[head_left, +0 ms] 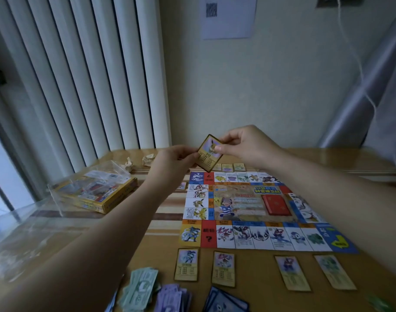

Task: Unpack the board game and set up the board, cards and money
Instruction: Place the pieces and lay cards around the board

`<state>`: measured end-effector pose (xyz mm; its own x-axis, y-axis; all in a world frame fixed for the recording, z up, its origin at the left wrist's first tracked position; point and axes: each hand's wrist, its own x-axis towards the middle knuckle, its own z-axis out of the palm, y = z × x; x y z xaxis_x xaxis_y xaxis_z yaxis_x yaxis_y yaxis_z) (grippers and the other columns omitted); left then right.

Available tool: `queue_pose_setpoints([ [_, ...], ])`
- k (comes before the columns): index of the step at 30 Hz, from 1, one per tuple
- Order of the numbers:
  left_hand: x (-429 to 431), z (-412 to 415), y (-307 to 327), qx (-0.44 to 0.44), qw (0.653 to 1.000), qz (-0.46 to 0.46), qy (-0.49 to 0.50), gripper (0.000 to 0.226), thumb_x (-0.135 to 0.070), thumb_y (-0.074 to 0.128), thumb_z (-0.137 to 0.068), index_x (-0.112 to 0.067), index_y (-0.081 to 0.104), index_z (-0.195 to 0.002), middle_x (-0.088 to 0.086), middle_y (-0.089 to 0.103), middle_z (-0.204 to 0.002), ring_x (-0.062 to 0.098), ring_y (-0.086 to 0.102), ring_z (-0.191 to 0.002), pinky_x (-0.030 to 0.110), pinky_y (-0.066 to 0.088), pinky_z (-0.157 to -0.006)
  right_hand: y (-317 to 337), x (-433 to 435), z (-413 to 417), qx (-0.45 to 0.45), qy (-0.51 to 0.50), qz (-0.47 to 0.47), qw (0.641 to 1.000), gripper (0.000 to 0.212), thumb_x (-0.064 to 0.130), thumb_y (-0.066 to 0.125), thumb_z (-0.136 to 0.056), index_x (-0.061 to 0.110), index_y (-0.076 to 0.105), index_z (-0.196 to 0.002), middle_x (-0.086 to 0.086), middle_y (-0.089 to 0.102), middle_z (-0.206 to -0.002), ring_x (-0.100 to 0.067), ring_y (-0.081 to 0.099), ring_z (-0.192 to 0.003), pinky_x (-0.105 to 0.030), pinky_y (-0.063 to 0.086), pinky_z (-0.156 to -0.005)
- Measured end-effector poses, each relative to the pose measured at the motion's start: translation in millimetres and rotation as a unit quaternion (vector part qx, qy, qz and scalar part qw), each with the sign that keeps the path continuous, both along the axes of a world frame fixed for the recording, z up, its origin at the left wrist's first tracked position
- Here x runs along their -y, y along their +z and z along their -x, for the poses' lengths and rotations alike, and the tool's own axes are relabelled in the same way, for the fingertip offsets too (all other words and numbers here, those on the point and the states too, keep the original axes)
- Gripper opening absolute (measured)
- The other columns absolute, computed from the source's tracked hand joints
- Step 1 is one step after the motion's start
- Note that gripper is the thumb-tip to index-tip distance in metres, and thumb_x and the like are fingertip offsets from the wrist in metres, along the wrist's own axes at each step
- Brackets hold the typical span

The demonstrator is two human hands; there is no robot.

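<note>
One gold-edged card is held up in the air, tilted, face toward the camera, w/ a brown creature pictured on it. It is pinched at its L edge by the L hand, fingers curled against it. At its R edge it is pinched by the R hand, thumb on the face, other fingers behind. Both sets of fingers are thus narrow, closed on the card.

Below the fingers the board is laid flat on the counter, printed side up. A red deck is seen on its centre, down & to the R of the fingers. Just behind the held card, a short row of far cards is lined along the board's far edge. One small card is set beside its L edge, under the L hand. Well below the fingers, four near cards are laid along the board's near edge. Closer still, green notes, purple notes & blue cards are piled.

To the L of the fingers the yellow box is lying flat, w/ a clear plastic bag on top. Two crumpled paper balls are seen beyond it.
</note>
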<state>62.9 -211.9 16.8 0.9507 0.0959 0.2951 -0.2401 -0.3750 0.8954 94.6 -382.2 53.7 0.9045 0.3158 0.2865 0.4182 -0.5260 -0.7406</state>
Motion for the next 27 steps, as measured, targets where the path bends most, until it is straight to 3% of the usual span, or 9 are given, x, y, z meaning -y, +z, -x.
queue_pose_setpoints([
  [4,-7,-4,-8,-0.002,1.0,0.003,0.016,0.01,-0.015,0.06,-0.091,-0.021,0.064,-0.084,-0.003,0.069,-0.082,0.008,0.065,-0.076,0.013,0.05,-0.062,-8,1,2,-0.057,0.014,-0.012,0.998,0.014,0.012,0.065,-0.088,0.012,0.066,-0.101,-0.002,0.07,-0.093,-0.008,0.063,-0.083,-0.019,0.047,-0.08],
  [10,-29,-19,-31,-0.061,0.983,0.156,0.073,0.008,-0.011,0.066,-0.086,-0.012,0.064,-0.078,0.009,0.069,-0.083,0.024,0.068,-0.083,0.036,0.057,-0.079,-38,-27,-7,-0.161,0.016,-0.02,0.987,0.014,0.013,0.071,-0.083,0.019,0.063,-0.092,0.006,0.07,-0.087,-0.006,0.066,-0.078,-0.019,0.048,-0.068],
  [12,-38,-23,-42,-0.098,0.969,0.212,0.079,0.004,-0.012,0.066,-0.086,-0.011,0.065,-0.082,0.013,0.069,-0.09,0.026,0.068,-0.087,0.037,0.056,-0.081,-51,-43,-17,-0.178,-0.009,-0.05,0.983,0.015,0.014,0.074,-0.08,0.02,0.063,-0.089,0.003,0.07,-0.093,-0.011,0.065,-0.083,-0.024,0.05,-0.072],
  [14,-48,-28,-52,-0.135,0.963,0.225,0.069,0.005,-0.008,0.066,-0.086,-0.01,0.064,-0.09,0.012,0.068,-0.094,0.024,0.067,-0.088,0.034,0.056,-0.079,-64,-58,-26,-0.185,-0.034,-0.06,0.98,0.02,0.016,0.075,-0.079,0.018,0.065,-0.096,0.002,0.068,-0.098,-0.01,0.061,-0.082,-0.021,0.046,-0.066],
  [18,-69,-42,-77,-0.174,0.975,0.104,0.087,0.015,-0.006,0.068,-0.085,-0.011,0.063,-0.098,0.009,0.065,-0.092,0.02,0.065,-0.082,0.029,0.057,-0.069,-89,-75,-42,-0.193,-0.016,0.011,0.981,0.029,0.028,0.07,-0.084,0.019,0.063,-0.111,0.006,0.054,-0.099,-0.006,0.049,-0.08,-0.014,0.034,-0.057],
  [22,-81,-63,-101,-0.195,0.969,-0.072,0.133,0.015,-0.009,0.07,-0.083,-0.014,0.058,-0.092,0.001,0.062,-0.078,0.012,0.061,-0.065,0.029,0.057,-0.06,-106,-67,-63,-0.099,-0.024,0.168,0.98,0.024,0.028,0.062,-0.09,0.017,0.066,-0.111,0.0,0.064,-0.113,-0.015,0.061,-0.094,-0.027,0.049,-0.076],
  [24,-84,-71,-109,-0.2,0.962,-0.13,0.137,0.016,-0.013,0.07,-0.083,-0.015,0.058,-0.093,-0.001,0.061,-0.081,0.009,0.057,-0.065,0.025,0.049,-0.052,-112,-59,-70,-0.069,-0.026,0.28,0.957,0.023,0.026,0.059,-0.092,0.018,0.068,-0.111,-0.001,0.066,-0.116,-0.015,0.062,-0.093,-0.034,0.052,-0.085],
  [27,-86,-81,-113,-0.214,0.952,-0.17,0.137,0.017,-0.017,0.07,-0.083,-0.016,0.059,-0.095,0.0,0.06,-0.087,0.006,0.052,-0.067,0.02,0.038,-0.049,-119,-49,-69,-0.088,0.011,0.389,0.917,0.032,0.029,0.056,-0.093,0.02,0.061,-0.124,-0.001,0.067,-0.113,-0.013,0.063,-0.081,-0.035,0.053,-0.083],
])
